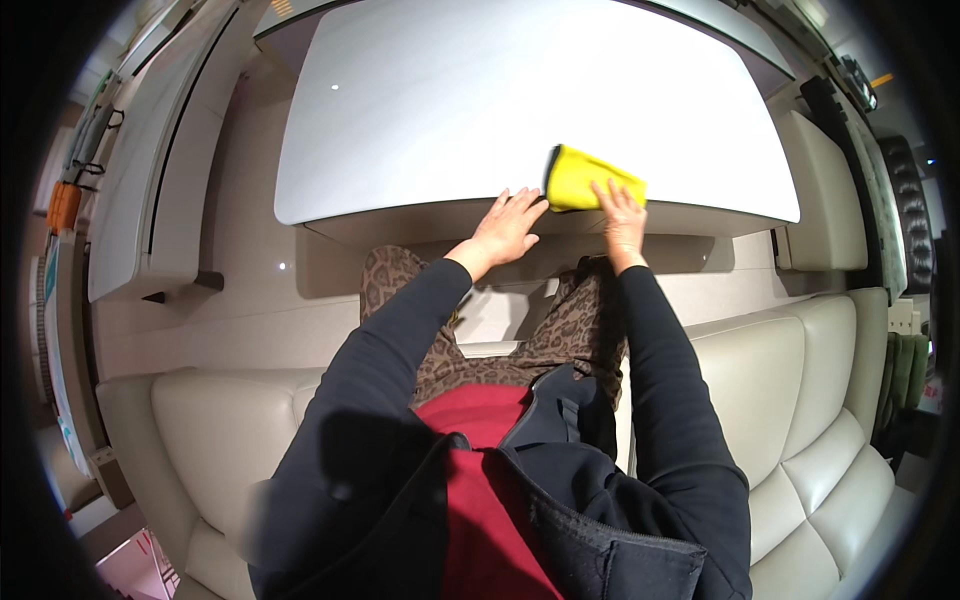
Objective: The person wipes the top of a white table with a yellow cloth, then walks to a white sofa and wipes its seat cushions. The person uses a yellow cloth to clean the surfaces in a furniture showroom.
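A folded yellow cloth with a dark edge [589, 180] lies on the white tabletop [420, 112], at its near edge right of centre. My right hand [621, 221] rests on the cloth's near right part with its fingers spread; whether they grip it cannot be told. Just left of the cloth, my left hand [508, 229] is held at the table's near edge, fingers apart and holding nothing. Its fingertips come close to the cloth's dark edge.
Behind and on both sides of me is a cream leather sofa [750, 382]. A low cabinet with a marbled top [146, 165] stands at the left. To the right of the table is a cream padded stool [821, 195]. Glossy floor tiles [255, 262] show between table and sofa.
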Demonstrator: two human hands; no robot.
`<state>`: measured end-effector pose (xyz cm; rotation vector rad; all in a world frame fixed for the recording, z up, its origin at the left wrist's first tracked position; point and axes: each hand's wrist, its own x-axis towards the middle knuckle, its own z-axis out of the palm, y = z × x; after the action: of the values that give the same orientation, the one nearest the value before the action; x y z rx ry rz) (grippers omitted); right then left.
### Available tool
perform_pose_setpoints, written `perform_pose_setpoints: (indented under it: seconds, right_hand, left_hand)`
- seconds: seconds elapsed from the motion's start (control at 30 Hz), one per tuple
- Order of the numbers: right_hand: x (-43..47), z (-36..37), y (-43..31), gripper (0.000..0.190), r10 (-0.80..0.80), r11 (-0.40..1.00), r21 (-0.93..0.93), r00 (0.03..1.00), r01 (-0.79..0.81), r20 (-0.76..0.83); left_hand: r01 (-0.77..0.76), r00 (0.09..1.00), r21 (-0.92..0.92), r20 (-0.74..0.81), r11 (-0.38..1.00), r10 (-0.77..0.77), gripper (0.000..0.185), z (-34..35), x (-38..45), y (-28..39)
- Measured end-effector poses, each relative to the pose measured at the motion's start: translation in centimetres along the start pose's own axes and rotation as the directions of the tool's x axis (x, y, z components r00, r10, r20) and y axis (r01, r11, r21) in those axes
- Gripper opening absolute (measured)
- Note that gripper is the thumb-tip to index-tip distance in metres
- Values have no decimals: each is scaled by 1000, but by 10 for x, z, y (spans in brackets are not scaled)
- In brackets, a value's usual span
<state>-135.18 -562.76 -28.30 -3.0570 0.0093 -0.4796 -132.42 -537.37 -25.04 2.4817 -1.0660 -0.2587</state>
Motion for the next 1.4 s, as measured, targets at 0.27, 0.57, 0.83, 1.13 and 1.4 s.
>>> perform_pose_setpoints:
  seconds: [0.27,0.57,0.83,1.13,1.4]
  right_hand:
    - [-13,-45,82,38,677,732,-86,708,-676,199]
    - [-34,-63,-77,48,200,703,647,955,-296,219]
    - [-119,-23,-184,40,-27,503,738,845,-450,533]
    - [-117,-31,-181,42,101,534,747,907,-396,408]
    - [-19,-35,-192,63,263,775,592,965,-221,15]
  left_hand:
    - [85,996,-236,52,968,-75,53,25,-43,18]
    - [162,904,-738,-154,655,-398,74,14,-82,26]
    - [209,641,-940,340,-270,-688,61,42,-137,15]
    - [162,703,-935,333,-315,-628,45,65,-148,1]
    - [80,734,-904,339,-420,-589,40,67,-153,-4]
